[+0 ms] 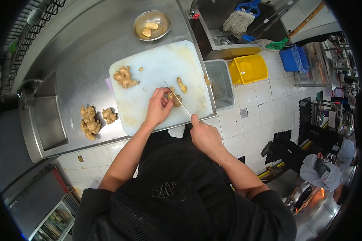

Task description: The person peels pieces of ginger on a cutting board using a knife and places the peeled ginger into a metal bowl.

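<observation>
On a white cutting board (149,106) my left hand (159,107) has its fingers closed on a piece of ginger (175,98). My right hand (205,134) grips the handle of a knife (180,102), whose narrow blade lies across that piece, close to my left fingertips. A small ginger piece (182,84) is to the right of the blade. A larger ginger root (125,77) rests at the board's upper left, with a tiny bit (141,69) beside it. Behind the board, a metal bowl (165,30) holds a few peeled pieces (150,28).
More ginger roots (90,122) lie on the steel counter (80,76), left of the board. A sink (48,112) is at far left. A grey bin (222,86) and yellow bucket (251,69) stand right of the counter. Another person (319,170) is at the lower right near flames.
</observation>
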The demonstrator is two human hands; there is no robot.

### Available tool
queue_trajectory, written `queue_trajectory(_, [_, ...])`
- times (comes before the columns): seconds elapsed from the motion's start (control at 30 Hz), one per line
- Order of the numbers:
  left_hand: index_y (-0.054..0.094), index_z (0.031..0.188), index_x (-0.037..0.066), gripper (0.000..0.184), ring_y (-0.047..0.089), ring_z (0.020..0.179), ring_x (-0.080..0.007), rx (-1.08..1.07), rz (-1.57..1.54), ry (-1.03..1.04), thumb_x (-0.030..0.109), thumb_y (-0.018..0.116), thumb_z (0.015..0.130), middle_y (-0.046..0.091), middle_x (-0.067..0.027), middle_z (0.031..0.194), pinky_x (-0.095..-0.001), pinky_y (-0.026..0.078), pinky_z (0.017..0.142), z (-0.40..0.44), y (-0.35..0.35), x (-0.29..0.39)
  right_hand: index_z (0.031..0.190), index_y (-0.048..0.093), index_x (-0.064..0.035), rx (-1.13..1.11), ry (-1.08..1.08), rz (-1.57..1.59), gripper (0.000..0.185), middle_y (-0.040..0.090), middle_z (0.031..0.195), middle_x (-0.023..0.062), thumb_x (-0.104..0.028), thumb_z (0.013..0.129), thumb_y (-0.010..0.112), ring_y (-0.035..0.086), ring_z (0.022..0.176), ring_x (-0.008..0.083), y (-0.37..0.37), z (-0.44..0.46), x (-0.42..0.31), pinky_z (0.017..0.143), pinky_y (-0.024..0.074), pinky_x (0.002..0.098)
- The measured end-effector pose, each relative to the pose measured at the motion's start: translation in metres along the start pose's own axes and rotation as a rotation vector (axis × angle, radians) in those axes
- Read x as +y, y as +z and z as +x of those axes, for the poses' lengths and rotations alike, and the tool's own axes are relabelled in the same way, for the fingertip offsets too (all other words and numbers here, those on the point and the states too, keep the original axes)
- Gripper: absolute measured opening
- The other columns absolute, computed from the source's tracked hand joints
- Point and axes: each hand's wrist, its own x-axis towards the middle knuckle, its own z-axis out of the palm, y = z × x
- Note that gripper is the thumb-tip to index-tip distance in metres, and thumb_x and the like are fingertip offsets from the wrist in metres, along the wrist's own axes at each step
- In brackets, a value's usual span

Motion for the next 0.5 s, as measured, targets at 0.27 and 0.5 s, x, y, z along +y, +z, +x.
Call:
queue_trajectory(0.27, [0.062, 0.114, -0.001, 0.029, 0.06, 0.071, -0.0126, -0.027, -0.024, -0.038, 0.002, 0.074, 0.088, 0.063, -0.0089, 0.107, -0.0272, 0.052, 0.064, 0.0, -0.003, -0.001, 0.11, 0.045, -0.0006, -0.03, 0.027, -0.022, 0.016, 0.071, 0.083, 0.0272, -0.008, 0.096, 0.045, 0.071, 0.08, 0.0465, 0.009, 0.031, -0.005, 0.071, 0.0543, 0.0581])
queue_trajectory(0.5, [0.064, 0.118, -0.001, 0.028, 0.063, 0.081, -0.0133, -0.043, 0.02, -0.016, 0.004, 0.072, 0.091, 0.061, -0.01, 0.115, -0.0272, 0.054, 0.068, -0.001, -0.003, -0.003, 0.113, 0.042, 0.0017, 0.076, -0.113, 0.295, 0.025, 0.067, 0.082, 0.0312, -0.011, 0.095, 0.055, 0.065, 0.082, 0.0533, 0.021, 0.087, 0.035, 0.073, 0.0494, 0.0607])
